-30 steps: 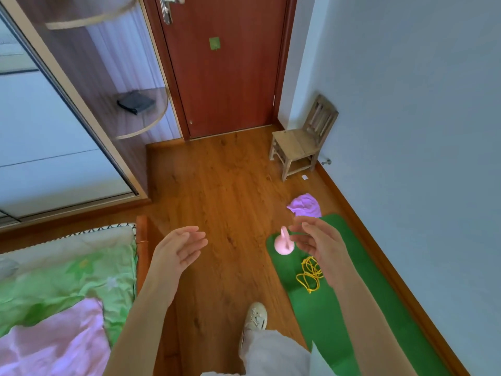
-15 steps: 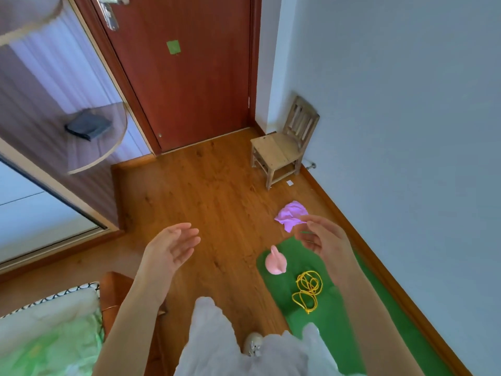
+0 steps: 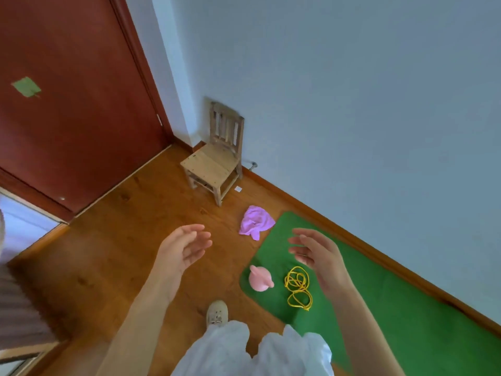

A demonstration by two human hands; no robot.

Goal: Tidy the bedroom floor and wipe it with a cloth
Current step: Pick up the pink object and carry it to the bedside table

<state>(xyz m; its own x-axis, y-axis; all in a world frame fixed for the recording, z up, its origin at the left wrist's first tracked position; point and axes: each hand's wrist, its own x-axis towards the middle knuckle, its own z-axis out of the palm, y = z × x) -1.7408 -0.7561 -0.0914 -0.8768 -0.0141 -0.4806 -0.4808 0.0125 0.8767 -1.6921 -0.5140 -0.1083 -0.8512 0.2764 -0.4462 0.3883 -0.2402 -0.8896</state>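
Observation:
A crumpled purple cloth [image 3: 255,222] lies on the wooden floor [image 3: 130,240] beside the end of a green mat [image 3: 379,299]. On the mat sit a pink toy [image 3: 260,278] and a tangled yellow cord [image 3: 298,287]. My left hand [image 3: 184,248] hovers over the bare floor with relaxed fingers, holding nothing. My right hand [image 3: 315,253] hangs above the mat, just over the cord, fingers loosely spread and empty.
A small wooden chair [image 3: 215,161] stands against the blue wall near the red-brown door [image 3: 70,109]. A white paper scrap [image 3: 238,189] lies by the chair. My shoe [image 3: 217,313] and white trousers show at the bottom. A wardrobe edge is at the left.
The view has swung right and moved forward, so the bed and wardrobe shelves have left the frame. Both hands stay raised and empty, now closer to the mat.

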